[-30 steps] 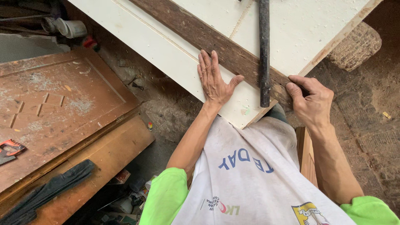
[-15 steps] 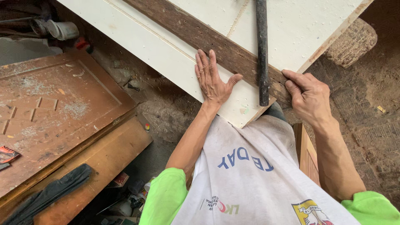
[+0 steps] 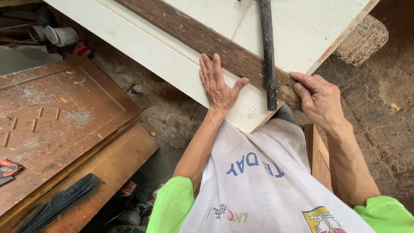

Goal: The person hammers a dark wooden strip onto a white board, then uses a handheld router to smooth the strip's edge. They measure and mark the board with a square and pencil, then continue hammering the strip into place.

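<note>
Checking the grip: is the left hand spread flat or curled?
Spread flat: left hand lies palm-down, fingers straight, on the white board.

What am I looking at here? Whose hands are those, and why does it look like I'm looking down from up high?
The picture comes from a small camera worn on a person's head, so you see what they see when they look down. That is why their white shirt with bright green sleeves fills the bottom.

The two hands are that person's own. The left hand lies flat, fingers spread, on a big white painted board. The right hand grips the end of a rough dark brown wooden strip that lies slanted across the white board. A long black bar, perhaps a tool handle, rests on top; neither hand touches it.

To the left lies a brown wooden door panel, dusty, on the dirt floor.
</note>
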